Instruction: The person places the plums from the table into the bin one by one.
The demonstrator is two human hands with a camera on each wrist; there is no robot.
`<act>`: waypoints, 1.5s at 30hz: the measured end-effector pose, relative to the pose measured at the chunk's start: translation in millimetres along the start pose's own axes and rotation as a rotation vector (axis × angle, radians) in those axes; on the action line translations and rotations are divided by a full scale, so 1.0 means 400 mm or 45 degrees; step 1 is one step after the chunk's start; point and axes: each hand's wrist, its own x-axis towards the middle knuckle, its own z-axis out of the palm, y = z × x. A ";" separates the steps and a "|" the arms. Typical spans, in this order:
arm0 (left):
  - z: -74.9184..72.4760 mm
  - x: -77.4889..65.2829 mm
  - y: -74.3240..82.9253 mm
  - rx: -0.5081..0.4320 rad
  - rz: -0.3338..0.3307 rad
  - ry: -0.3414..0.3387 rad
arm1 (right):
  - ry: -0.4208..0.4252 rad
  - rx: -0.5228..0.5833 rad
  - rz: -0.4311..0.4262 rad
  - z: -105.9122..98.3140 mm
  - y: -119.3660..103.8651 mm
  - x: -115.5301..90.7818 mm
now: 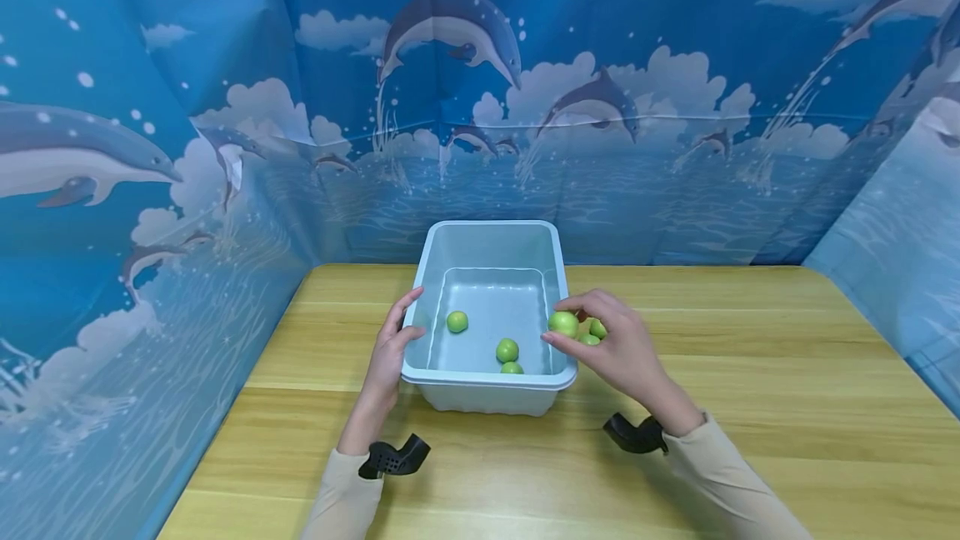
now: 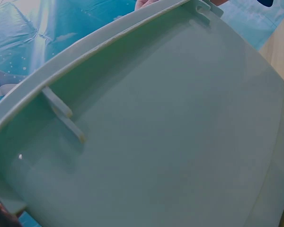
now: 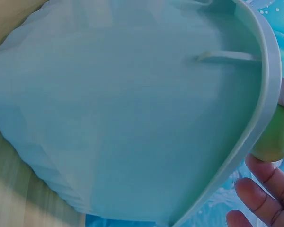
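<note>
A pale blue-green plastic bin [image 1: 491, 398] stands on the table. My left hand [image 1: 387, 357] holds its left rim, thumb over the edge and the other fingers along the outside. At the right rim, my right hand [image 1: 621, 348] pinches a round green lime [image 1: 563, 324] between thumb and fingers. Inside the bin lie a lime [image 1: 457, 322] at the left and two more limes [image 1: 507, 350] by the near wall, one partly hidden by the rim. More limes [image 1: 597, 328] show past my right hand, partly covered by it. The bin's outer wall [image 2: 170, 123] fills most of the left wrist view.
The wood-grain table [image 1: 750, 390] extends to both sides of the bin. A blue dolphin-print curtain [image 1: 480, 173] hangs right behind the table and along its sides. Black wrist mounts [image 1: 395, 455] sit on both forearms.
</note>
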 end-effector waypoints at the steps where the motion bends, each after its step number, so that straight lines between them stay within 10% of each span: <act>1: 0.000 0.000 -0.001 0.000 0.000 0.000 | -0.004 -0.002 0.000 0.001 -0.001 0.001; 45: 0.003 -0.003 -0.001 -0.020 -0.010 0.023 | -0.128 -0.034 -0.027 0.042 -0.019 0.012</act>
